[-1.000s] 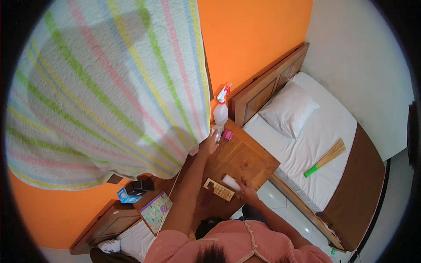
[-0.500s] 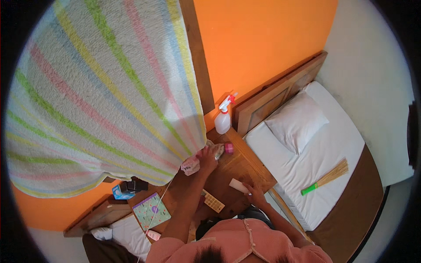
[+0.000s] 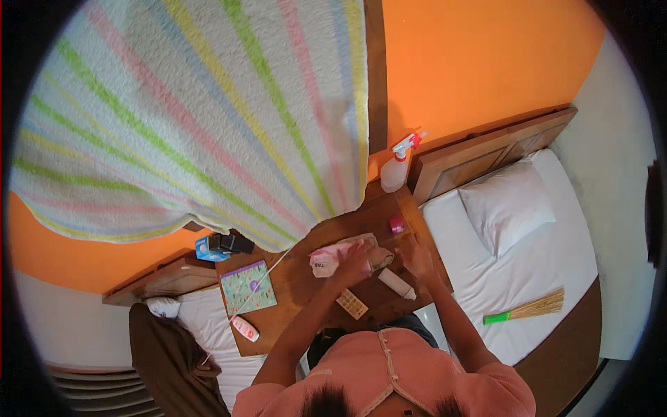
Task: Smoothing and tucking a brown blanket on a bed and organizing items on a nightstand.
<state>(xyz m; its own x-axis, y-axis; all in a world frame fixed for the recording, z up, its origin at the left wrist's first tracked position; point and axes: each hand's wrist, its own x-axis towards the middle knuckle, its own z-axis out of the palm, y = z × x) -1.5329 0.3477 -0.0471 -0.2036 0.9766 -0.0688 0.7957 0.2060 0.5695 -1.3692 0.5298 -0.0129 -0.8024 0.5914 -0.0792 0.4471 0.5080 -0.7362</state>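
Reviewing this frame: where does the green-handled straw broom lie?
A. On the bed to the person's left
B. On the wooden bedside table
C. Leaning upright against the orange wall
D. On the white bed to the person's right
D. The broom lies flat on the white sheet of the right-hand bed, below the pillow.

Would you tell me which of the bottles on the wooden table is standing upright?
The white spray bottle with the red trigger, by the orange wall, stands upright; the small white-and-pink bottle near the patterned booklet lies flat.
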